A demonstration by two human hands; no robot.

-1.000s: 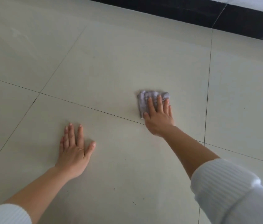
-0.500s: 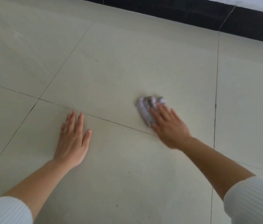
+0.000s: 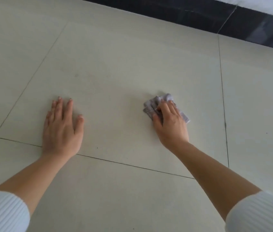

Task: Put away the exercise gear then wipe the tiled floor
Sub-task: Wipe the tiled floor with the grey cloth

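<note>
On the tiled floor [image 3: 132, 56], short of its dark far edge, the left hand [image 3: 62, 129] lies flat, released; the right hand [image 3: 171, 126] presses flat on the bunched cloth [image 3: 150, 105], which pokes out ahead and left of it.

I'm watching a person wearing white ribbed knit: left sleeve [image 3: 1, 213] at seven o'clock, right sleeve [image 3: 259, 213] at five; left hand [image 3: 62, 129] and right hand [image 3: 171, 126] showing bare.

The right hand [image 3: 171, 124] hides much of the cloth [image 3: 151, 104]; both sleeves [image 3: 1, 213] are cropped.
</note>
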